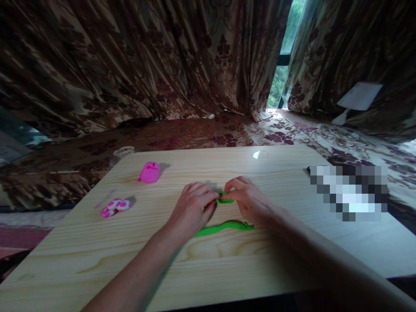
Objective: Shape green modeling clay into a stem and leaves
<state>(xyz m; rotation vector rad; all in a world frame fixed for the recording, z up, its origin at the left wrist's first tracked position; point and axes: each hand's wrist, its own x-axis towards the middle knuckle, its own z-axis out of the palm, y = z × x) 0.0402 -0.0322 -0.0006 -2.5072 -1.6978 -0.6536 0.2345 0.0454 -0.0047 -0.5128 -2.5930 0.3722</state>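
Note:
Between my two hands is a small piece of green modelling clay (227, 200), low over the wooden table. My left hand (196, 203) pinches its left end with thumb and fingers. The fingertips of my right hand (245, 197) press on its other side. Nearer to me, a long green clay strip (224, 227) lies on the tabletop, slightly wavy, with a ragged right end. My left wrist hides part of the strip's left end.
On the table's (156, 268) left side sit a pink clay lump (150, 172) and a pink-and-white clay piece (115, 206), with a thin pink stick (105, 198) beside it. A blurred-out object (349, 193) lies at the right edge. A white lamp (360, 96) stands beyond, before patterned curtains (195, 56).

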